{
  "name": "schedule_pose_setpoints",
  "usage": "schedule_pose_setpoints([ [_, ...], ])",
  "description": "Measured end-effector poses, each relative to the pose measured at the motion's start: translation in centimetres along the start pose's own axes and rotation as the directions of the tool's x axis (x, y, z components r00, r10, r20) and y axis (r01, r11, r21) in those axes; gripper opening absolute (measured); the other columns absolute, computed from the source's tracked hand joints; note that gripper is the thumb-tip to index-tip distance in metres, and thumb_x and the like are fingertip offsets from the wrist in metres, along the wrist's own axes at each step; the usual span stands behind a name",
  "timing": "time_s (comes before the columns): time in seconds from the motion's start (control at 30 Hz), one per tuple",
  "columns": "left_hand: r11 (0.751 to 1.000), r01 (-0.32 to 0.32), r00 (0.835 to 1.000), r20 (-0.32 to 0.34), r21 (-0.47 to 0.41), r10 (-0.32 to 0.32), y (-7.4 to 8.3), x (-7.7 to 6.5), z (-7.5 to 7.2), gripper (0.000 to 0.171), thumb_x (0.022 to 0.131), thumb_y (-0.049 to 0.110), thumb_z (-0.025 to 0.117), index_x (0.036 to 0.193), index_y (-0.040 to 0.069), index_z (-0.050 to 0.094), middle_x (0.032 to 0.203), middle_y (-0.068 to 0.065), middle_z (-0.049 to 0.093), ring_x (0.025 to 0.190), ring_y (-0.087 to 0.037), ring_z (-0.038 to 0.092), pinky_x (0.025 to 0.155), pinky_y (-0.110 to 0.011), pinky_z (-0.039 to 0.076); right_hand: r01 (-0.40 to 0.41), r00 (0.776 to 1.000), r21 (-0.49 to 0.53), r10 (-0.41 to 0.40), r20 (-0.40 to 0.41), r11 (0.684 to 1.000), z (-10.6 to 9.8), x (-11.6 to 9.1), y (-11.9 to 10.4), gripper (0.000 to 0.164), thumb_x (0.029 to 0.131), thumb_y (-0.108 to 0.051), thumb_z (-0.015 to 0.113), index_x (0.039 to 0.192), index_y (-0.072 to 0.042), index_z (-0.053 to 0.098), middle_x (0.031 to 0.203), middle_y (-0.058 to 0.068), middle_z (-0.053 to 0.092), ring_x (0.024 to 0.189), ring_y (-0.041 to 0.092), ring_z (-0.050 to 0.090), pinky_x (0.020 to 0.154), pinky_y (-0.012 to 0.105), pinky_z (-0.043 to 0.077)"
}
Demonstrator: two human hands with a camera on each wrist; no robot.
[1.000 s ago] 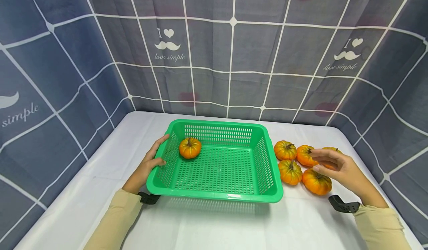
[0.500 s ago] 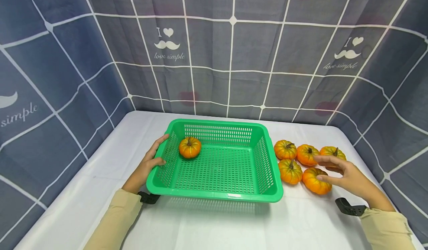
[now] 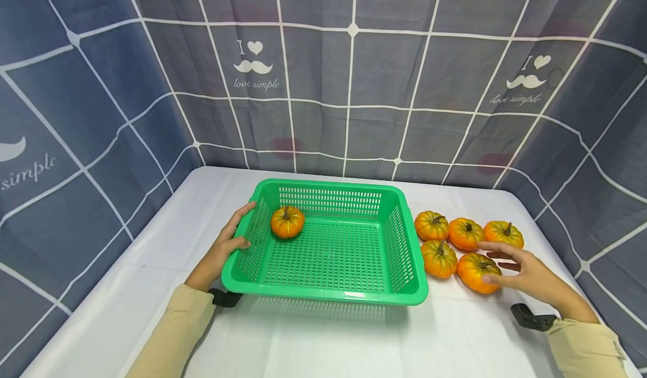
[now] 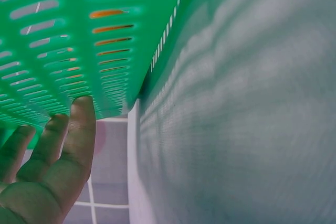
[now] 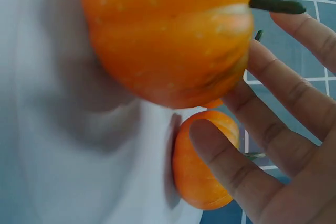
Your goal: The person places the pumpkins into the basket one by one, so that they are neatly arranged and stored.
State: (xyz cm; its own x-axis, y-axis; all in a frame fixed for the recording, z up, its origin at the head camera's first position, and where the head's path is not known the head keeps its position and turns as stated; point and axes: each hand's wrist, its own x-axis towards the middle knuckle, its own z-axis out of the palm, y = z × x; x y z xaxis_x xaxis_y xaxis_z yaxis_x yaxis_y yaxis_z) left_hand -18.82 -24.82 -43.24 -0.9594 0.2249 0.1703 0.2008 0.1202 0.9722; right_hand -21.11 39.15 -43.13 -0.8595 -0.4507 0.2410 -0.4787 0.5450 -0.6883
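At far left, blue-grey curtain (image 3: 111,103) ruled in white squares wraps the table, covered by a white cloth (image 3: 323,338) with faint creases. Left hand (image 3: 226,247): gripping the left rim of a green basket (image 3: 323,296), thumb inside, fingers outside. One orange pumpkin (image 3: 287,222) sits inside, toward the back left. Behind, the curtain carries white moustache prints. Right of the basket, five pumpkins (image 3: 465,233) rest on the cloth; the right hand (image 3: 533,277), fingers loosely spread, is at the nearest; contact cannot be told.
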Motion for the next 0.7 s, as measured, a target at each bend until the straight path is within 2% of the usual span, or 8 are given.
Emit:
schedule_pose_setpoints([
  [0.23, 1.000, -0.002, 1.000, 0.001, 0.002, 0.002, -0.1, 0.0, 0.0, 0.095, 0.084, -0.004, 0.045, 0.173, 0.007, 0.015, 0.179, -0.024, 0.003, 0.151, -0.049, 0.024, 0.094, -0.027, 0.050, -0.031, 0.999, 0.009, 0.031, 0.026, 0.999, 0.2, -0.3, 0.7, 0.063, 0.081, 0.007, 0.086, 0.137, 0.014, 0.059, 0.133, -0.035, 0.058, 0.113, -0.013, 0.056, 0.086, 0.012, 0.049],
  [0.4, 1.000, -0.002, 1.000, -0.001, 0.002, 0.002, -0.1, 0.0, 0.0, 0.095, 0.084, -0.004, 0.045, 0.173, 0.006, 0.015, 0.179, -0.024, 0.004, 0.151, -0.049, 0.024, 0.094, -0.026, 0.050, -0.048, 0.998, 0.015, 0.048, 0.041, 0.999, 0.4, -0.5, 1.3, 0.065, 0.081, 0.006, 0.086, 0.139, 0.012, 0.058, 0.134, -0.037, 0.055, 0.113, -0.013, 0.054, 0.085, 0.014, 0.051],
  [0.6, 1.000, -0.003, 1.000, -0.002, 0.006, 0.003, 0.0, 0.0, 0.0, 0.095, 0.084, -0.004, 0.045, 0.173, 0.006, 0.015, 0.179, -0.024, 0.003, 0.151, -0.048, 0.023, 0.095, -0.025, 0.049, -0.077, 0.995, -0.036, 0.079, 0.057, 0.996, 0.6, -0.9, 1.7, 0.070, 0.081, 0.001, 0.088, 0.144, 0.008, 0.057, 0.135, -0.042, 0.048, 0.112, -0.013, 0.053, 0.084, 0.017, 0.052],
  [0.67, 1.000, -0.003, 1.000, -0.002, 0.006, 0.003, 0.0, 0.0, 0.0, 0.095, 0.084, -0.004, 0.045, 0.173, 0.006, 0.015, 0.179, -0.024, 0.003, 0.152, -0.048, 0.022, 0.095, -0.025, 0.048, -0.094, 0.993, -0.062, 0.098, 0.059, 0.994, 0.7, -0.9, 1.7, 0.072, 0.081, -0.001, 0.089, 0.145, 0.007, 0.057, 0.137, -0.036, 0.050, 0.112, -0.012, 0.053, 0.084, 0.019, 0.053],
  [0.7, 1.000, -0.003, 1.000, -0.003, 0.005, 0.003, 0.0, 0.0, 0.0, 0.095, 0.084, -0.004, 0.045, 0.173, 0.006, 0.016, 0.179, -0.024, 0.003, 0.152, -0.048, 0.022, 0.095, -0.025, 0.048, -0.102, 0.992, -0.078, 0.106, 0.061, 0.992, 0.7, -0.9, 1.6, 0.073, 0.081, -0.002, 0.090, 0.145, 0.007, 0.057, 0.141, -0.029, 0.053, 0.112, -0.012, 0.052, 0.085, 0.019, 0.053],
])
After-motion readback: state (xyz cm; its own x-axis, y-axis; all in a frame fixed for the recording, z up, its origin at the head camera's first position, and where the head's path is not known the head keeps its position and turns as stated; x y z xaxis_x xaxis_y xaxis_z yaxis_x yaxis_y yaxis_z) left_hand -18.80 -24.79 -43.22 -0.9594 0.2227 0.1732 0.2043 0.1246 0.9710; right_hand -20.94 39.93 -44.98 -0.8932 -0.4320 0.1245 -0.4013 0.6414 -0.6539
